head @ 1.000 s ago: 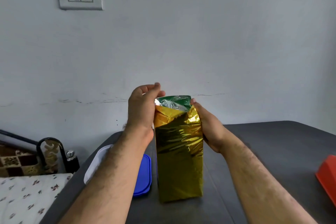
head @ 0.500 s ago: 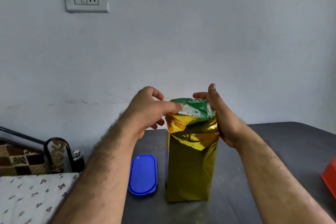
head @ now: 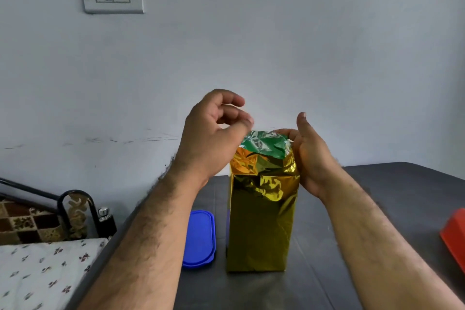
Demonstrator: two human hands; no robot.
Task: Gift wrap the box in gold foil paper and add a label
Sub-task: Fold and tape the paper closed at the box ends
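Crinkled gold foil paper (head: pixel 261 214) around the box, mirror-glossy, with a green shiny underside at the top flap (head: pixel 264 143). Dark matt tabletop (head: pixel 327 272), faintly reflective. Smooth glossy blue plastic lid (head: pixel 200 239). Orange plastic box (head: pixel 455 236). Printed cotton-like cloth on the bed (head: pixel 37 272). Black metal bed frame (head: pixel 63 206).

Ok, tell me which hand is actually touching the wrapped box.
The right hand, fingers against the gold-wrapped box at its top right edge; the left hand hovers curled beside it, holding nothing.
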